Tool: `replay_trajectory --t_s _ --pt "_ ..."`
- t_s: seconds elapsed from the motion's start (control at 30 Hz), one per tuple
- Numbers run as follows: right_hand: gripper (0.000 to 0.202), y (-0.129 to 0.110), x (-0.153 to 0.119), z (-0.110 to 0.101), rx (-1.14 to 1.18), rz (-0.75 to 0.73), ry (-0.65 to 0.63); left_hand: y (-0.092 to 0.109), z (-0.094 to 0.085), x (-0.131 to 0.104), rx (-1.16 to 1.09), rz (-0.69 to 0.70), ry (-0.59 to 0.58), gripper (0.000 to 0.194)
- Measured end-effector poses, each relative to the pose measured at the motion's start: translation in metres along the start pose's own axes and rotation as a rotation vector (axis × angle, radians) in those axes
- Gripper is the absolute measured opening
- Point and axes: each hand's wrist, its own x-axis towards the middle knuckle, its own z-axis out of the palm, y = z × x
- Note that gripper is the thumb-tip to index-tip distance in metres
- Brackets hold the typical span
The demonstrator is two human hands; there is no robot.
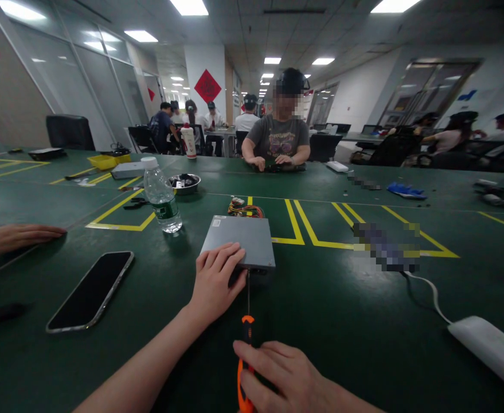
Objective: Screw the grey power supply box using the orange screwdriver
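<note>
A grey metal computer power supply [243, 238] lies on the green table, its bundle of coloured cables [246, 209] spilling out at the far side. My left hand [217, 278] holds it at its near left corner, fingers over the top and thumb down by the front face. In my right hand [281, 373] is an orange and black screwdriver [247, 332], gripped by its handle. The shaft points away from me and its tip meets the near face of the power supply, where the exact contact spot is hidden.
Left of the power supply stand a water bottle [162, 198] and a phone [92, 291]; a metal bowl [186, 183] sits behind. Another person's hand [19, 237] rests at far left. A white power bank [488, 350] with a cable lies right. A person [277, 132] works opposite.
</note>
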Motion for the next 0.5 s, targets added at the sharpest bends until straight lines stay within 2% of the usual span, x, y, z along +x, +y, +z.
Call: replay_trajectory --t_s 0.13,0.33,0.5 --pt "0.024 -0.0005 0.0026 -0.0017 -0.047 0.02 -0.069 0.0004 0.0 0.0002 -0.005 -0.004 0.003 0.03" --pt "0.02 -0.0005 -0.0033 -0.0039 -0.028 0.035 0.018 -0.0001 -0.0011 0.0007 -0.014 -0.008 0.002 0.03" --pt "0.028 -0.0023 -0.0002 -0.009 -0.015 0.038 -0.078 -0.0006 -0.0001 -0.0001 -0.012 -0.006 0.001 0.031"
